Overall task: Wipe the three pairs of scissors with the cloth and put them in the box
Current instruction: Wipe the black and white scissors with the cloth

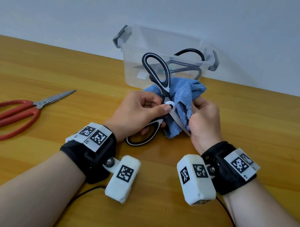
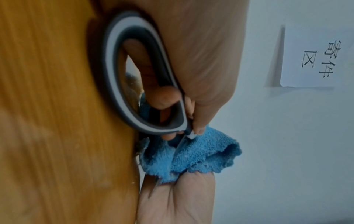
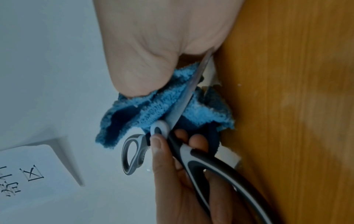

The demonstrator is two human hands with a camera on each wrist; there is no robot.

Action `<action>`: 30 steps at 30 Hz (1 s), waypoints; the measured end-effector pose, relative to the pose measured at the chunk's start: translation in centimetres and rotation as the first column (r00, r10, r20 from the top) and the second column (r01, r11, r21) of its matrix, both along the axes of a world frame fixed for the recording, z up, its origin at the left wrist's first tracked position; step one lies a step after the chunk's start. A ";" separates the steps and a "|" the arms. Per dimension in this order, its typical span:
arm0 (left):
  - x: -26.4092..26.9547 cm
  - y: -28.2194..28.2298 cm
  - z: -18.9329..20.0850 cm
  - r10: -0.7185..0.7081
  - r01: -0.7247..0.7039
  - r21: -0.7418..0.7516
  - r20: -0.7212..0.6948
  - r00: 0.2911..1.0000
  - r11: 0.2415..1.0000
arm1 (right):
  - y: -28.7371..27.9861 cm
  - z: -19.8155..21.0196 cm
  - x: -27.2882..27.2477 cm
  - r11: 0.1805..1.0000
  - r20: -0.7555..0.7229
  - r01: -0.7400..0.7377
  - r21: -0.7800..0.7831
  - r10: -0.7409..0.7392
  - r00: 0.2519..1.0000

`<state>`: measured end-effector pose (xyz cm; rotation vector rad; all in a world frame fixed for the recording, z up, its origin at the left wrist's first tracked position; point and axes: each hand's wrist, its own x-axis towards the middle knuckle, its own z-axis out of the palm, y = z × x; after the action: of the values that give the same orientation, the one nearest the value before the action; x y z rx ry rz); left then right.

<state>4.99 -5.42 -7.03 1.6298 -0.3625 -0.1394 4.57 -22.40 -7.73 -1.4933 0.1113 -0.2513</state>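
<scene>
Red scissors (image 1: 7, 116): lie flat near the table's (image 1: 260, 130) left edge, blades together, tips pointing toward the far edge; well apart from both hands.
Left hand (image 1: 137, 111): fingers (image 2: 162, 98) curled through one handle loop of the black-and-white scissors (image 1: 159, 75), thumb pressed on the white pivot; held just above the table's middle.
Black-and-white scissors: opened wide, the free handle loop sticking up in front of the box, one blade running down into the cloth.
Blue cloth (image 1: 182, 102): bunched round that blade, between the two hands, its lower end close to the table.
Right hand (image 1: 203, 121): fingers clamped on the cloth, pinching it against the blade (image 3: 184, 103).
Clear box (image 1: 133, 67): open, lid off, grey latches at both ends, standing at the middle of the table's far edge.
Dark-handled scissors (image 1: 187, 68): already inside the box, lying across its bottom.
Paper sign (image 2: 316, 60): on the pale wall, printed characters.
</scene>
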 end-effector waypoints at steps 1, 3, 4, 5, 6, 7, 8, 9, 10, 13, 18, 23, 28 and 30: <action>0.0 0.0 0.0 -0.003 0.003 -0.003 -0.001 1.000 1.000 | 0.0 0.1 -0.1 1.000 -0.006 0.009 0.021 -0.009 1.000; 0.0 0.0 0.0 -0.012 0.012 -0.004 0.000 1.000 1.000 | -0.1 0.2 -0.1 0.997 -0.013 0.033 0.066 -0.032 0.999; 0.0 0.1 0.0 -0.015 0.015 -0.003 0.001 1.000 1.000 | -0.2 0.2 -0.1 0.995 -0.013 0.049 0.091 -0.048 0.999; -0.1 0.1 0.0 -0.017 0.017 0.001 0.003 1.000 1.000 | -0.2 0.3 -0.1 0.990 -0.011 0.065 0.122 -0.064 0.998; -0.1 0.1 0.1 -0.019 0.019 0.006 0.004 1.000 1.000 | -0.3 0.4 -0.1 0.984 -0.009 0.085 0.154 -0.085 0.996; -0.2 0.1 0.1 -0.026 0.026 0.013 0.008 1.000 1.000 | -0.4 0.4 -0.1 0.977 -0.004 0.105 0.188 -0.106 0.994; -0.2 0.1 0.2 -0.034 0.034 0.018 0.010 0.999 0.999 | -0.5 0.5 0.0 0.968 0.005 0.128 0.217 -0.132 0.991; -0.3 0.2 0.2 -0.038 0.038 0.016 0.006 0.999 0.999 | -0.6 0.5 0.0 0.957 0.014 0.155 0.245 -0.164 0.986; -0.3 0.2 0.2 -0.033 0.033 0.004 -0.003 0.999 0.999 | -0.8 0.6 0.0 0.941 0.020 0.186 0.284 -0.200 0.980; -0.2 0.5 0.2 0.022 -0.024 -0.068 -0.038 0.999 0.997 | -1.5 0.9 0.1 0.847 -0.013 0.230 0.479 -0.256 0.967; -0.1 0.6 0.2 0.060 -0.065 -0.143 -0.037 0.998 0.988 | -0.9 0.9 0.2 0.932 -0.119 0.052 0.359 -0.010 0.993; 0.1 0.5 -0.2 0.034 -0.029 -0.135 0.038 0.999 0.990 | 0.1 0.6 -0.5 0.954 0.031 -0.299 0.036 0.298 0.954; 0.5 0.4 -0.6 0.003 -0.002 -0.065 0.016 1.000 0.998 | -0.3 -0.2 0.2 0.970 0.022 -0.219 -0.104 0.222 0.975; 0.5 0.3 -0.6 -0.013 0.013 -0.043 0.004 1.000 0.999 | 0.0 -0.5 0.2 0.985 0.001 -0.158 -0.063 0.158 0.987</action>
<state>5.50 -5.11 -7.62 1.5858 -0.3769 -0.1371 4.79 -22.42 -8.20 -1.5545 -0.0207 -0.1322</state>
